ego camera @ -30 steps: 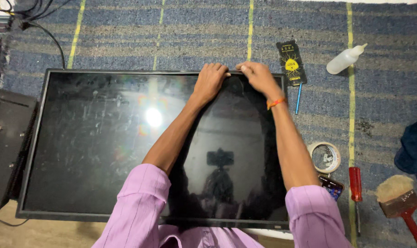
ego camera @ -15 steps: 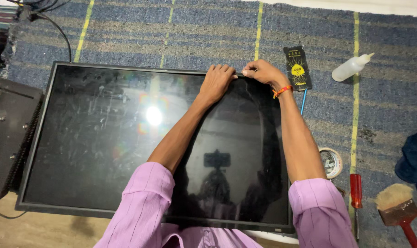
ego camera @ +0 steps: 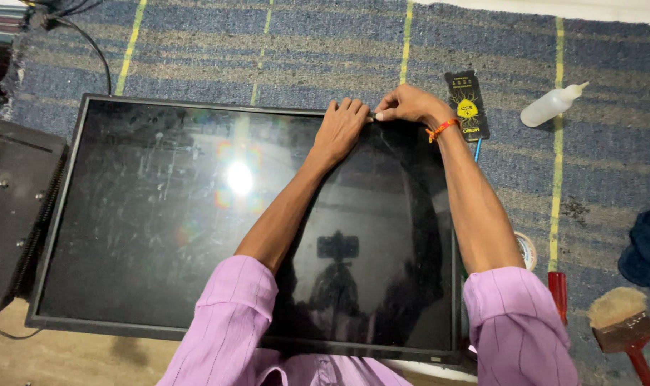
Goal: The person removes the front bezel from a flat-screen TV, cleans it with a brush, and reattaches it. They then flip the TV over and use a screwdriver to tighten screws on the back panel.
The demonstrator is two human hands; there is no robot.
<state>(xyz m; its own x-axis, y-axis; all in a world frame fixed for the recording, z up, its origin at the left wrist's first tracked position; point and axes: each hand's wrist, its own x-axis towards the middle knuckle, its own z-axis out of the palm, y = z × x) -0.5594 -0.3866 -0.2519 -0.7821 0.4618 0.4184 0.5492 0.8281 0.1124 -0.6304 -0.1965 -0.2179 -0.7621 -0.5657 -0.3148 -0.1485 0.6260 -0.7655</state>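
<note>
A large black flat screen [ego camera: 160,214] lies face up on a blue striped rug, its glass smudged and reflecting a light. My left hand [ego camera: 343,125] rests flat on the screen's far edge, fingers over the top bezel. Just right of it, my right hand [ego camera: 405,105] pinches at that same far edge with thumb and fingertips; whether it holds a small tool there is not visible. An orange band is on my right wrist. Both arms wear pink sleeves.
A black card-like packet [ego camera: 466,104] and a white squeeze bottle [ego camera: 551,106] lie beyond the screen's far right corner. A tape roll [ego camera: 528,249], red-handled tool [ego camera: 558,293], brush [ego camera: 620,323] and dark blue cloth [ego camera: 647,250] sit right. A black panel [ego camera: 14,214] lies left.
The view has shifted slightly, so the screen sits lower in frame. Both hands stay at the screen's far edge, the right one now pinching closer to the left hand.
</note>
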